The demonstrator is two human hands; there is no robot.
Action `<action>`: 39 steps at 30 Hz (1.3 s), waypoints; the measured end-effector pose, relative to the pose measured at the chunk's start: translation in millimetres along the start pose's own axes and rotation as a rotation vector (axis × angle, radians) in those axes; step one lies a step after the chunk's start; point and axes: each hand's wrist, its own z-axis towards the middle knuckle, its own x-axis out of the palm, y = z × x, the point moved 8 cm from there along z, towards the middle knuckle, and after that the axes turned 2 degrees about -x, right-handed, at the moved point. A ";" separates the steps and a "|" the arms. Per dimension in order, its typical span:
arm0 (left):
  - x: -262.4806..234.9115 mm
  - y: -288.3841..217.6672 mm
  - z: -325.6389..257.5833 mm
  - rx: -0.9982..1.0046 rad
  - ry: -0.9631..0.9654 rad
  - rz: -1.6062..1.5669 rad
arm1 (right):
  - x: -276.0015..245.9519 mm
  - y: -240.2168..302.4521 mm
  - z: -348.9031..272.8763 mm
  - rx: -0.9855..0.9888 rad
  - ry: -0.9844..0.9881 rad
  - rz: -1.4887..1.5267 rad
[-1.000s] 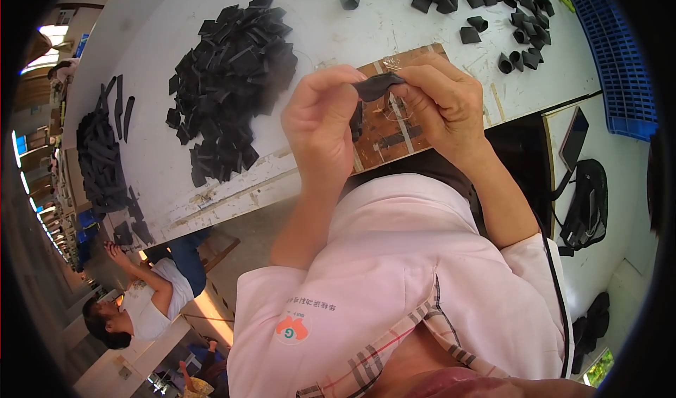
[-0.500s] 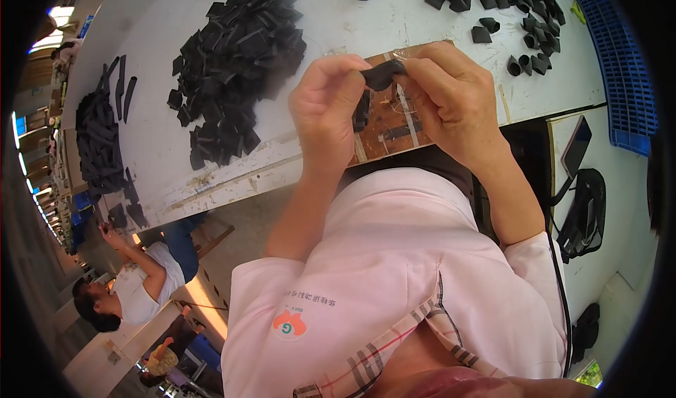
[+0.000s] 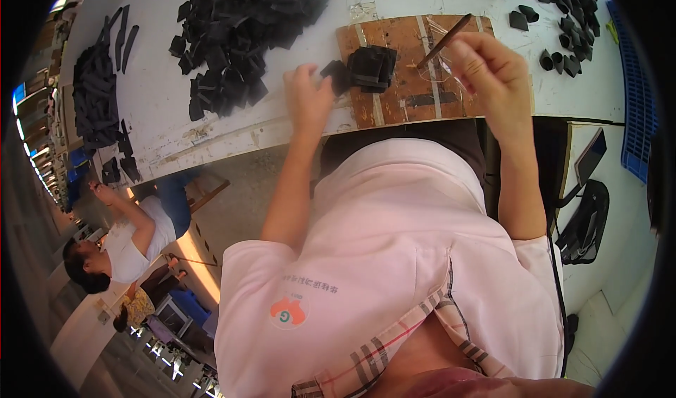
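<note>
A small flat black piece [image 3: 336, 77] sits at the fingertips of my left hand [image 3: 307, 101], with the thumb against its edge. Its far side meets a stack of black pieces [image 3: 374, 69] lying on a worn brown board [image 3: 458, 108]. My right hand [image 3: 491, 70] is raised over the right part of the board. Its thumb and fingers pinch a thin dark stick [image 3: 446, 41] that slants down toward the board. Clear film-like scraps show beside those fingers.
A large heap of black pieces [image 3: 243, 35] lies left of the board. Farther left are long black strips [image 3: 97, 98]. Rolled black tubes [image 3: 574, 42] lie at the right, near a blue plastic crate [image 3: 636, 109]. Another person [image 3: 137, 229] sits at the left.
My hands have moved apart from the black piece they both held. The left hand is left of the stack; the right hand now shows the stick. The view has shifted slightly.
</note>
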 end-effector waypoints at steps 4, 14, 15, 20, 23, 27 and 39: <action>5.1 5.2 3.9 0.083 0.065 -0.028 | 18.4 -11.2 -12.5 0.025 0.006 -0.059; 19.8 -73.0 -44.6 -0.621 0.980 -1.397 | 52.8 32.4 -31.3 -0.613 0.054 -0.405; 22.0 -88.6 -56.6 -0.633 1.130 -1.463 | 53.4 33.3 -30.0 -0.613 0.097 -0.319; 11.9 -120.3 -59.1 -0.544 0.946 -1.423 | 36.8 -13.9 -25.8 0.196 0.133 0.579; -3.1 -132.3 -48.2 -0.357 0.750 -1.374 | 32.0 -24.5 -26.0 0.271 0.128 0.693; -8.7 -145.1 -43.3 -0.191 0.749 -1.346 | 32.0 -28.2 -28.7 0.343 0.093 0.781; -2.4 -142.9 -40.4 -0.200 0.751 -1.245 | 31.0 -35.2 -27.6 0.359 0.139 0.652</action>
